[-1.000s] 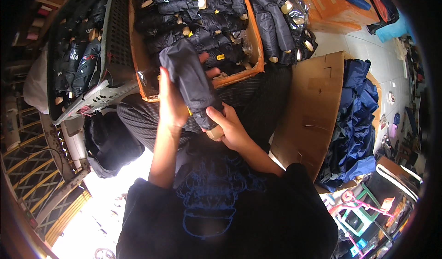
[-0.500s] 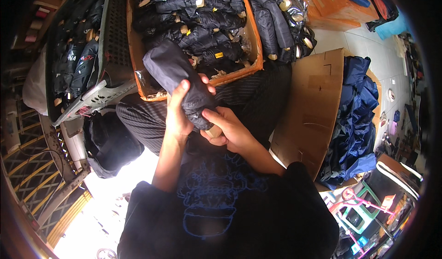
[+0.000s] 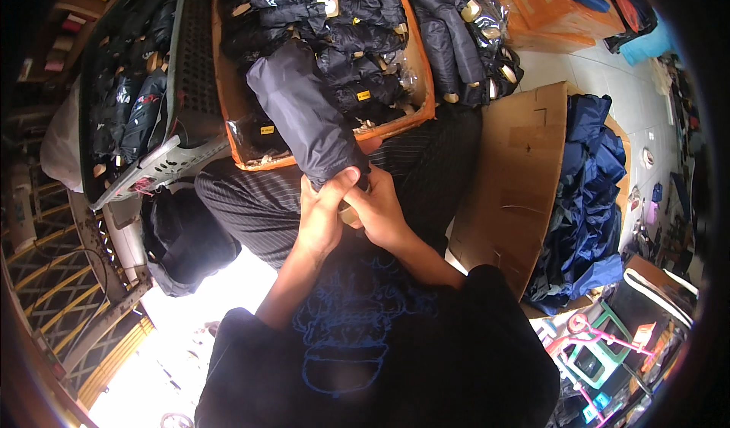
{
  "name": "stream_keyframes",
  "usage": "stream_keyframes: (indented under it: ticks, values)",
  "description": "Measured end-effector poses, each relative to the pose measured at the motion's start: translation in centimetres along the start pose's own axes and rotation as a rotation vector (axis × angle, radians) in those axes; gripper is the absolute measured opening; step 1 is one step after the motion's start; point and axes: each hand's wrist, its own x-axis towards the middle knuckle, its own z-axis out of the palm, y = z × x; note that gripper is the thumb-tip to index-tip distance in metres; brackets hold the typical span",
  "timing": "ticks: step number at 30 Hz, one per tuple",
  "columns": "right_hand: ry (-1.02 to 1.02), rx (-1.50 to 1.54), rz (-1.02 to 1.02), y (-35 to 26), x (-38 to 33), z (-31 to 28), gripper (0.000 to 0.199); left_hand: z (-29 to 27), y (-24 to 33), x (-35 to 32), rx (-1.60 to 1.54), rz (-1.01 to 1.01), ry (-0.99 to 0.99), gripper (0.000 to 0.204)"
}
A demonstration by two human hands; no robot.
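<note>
A folded compact umbrella [image 3: 300, 112] in a smooth black sleeve slants up and to the left above my lap. Its beige handle end [image 3: 349, 215] peeks out between my palms. Around the sleeve's lower end my left hand [image 3: 325, 207] is closed, its thumb pressed on the cloth. My right hand [image 3: 378, 206] grips the same end by the handle, touching the left one; its fingertips are partly hidden. Beyond the umbrella's far end stands an orange-edged box [image 3: 431, 86] filled with similar black umbrellas [image 3: 357, 36].
A grey crate [image 3: 199, 86] of black umbrellas tilts at the left. More sleeved umbrellas [image 3: 445, 44] lie right of the box. A cardboard carton [image 3: 511, 188] holds dark blue cloth [image 3: 589, 192] at the right. A black bag [image 3: 182, 238] sits by my left knee.
My left hand has slid down the sleeve to the handle end, beside my right hand. More of the sleeve now shows, and the umbrella has shifted slightly right.
</note>
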Motion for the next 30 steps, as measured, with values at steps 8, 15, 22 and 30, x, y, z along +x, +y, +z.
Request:
stream_keyframes:
  ticks: [8, 15, 22, 30]
  values:
    - [-0.161, -0.104, -0.206, -0.6, 0.0, -0.7, 0.032, -1.2, 1.7, 1.8, -0.27, 0.054, -0.282, 0.098]
    - [-0.109, -0.088, 0.008, 0.5, -0.5, -0.8, 0.036, -1.8, 0.5, 2.9, -0.33, 0.122, -0.341, 0.083]
    - [-0.053, 0.049, -0.07, 0.6, -1.0, 0.0, 0.04, -1.1, 0.7, 0.6, 0.041, 0.17, -0.248, 0.058]
    - [-0.087, 0.026, -0.075, 0.0, -0.6, 0.4, 0.031, -1.2, 1.2, -0.8, 0.15, 0.089, -0.257, 0.073]
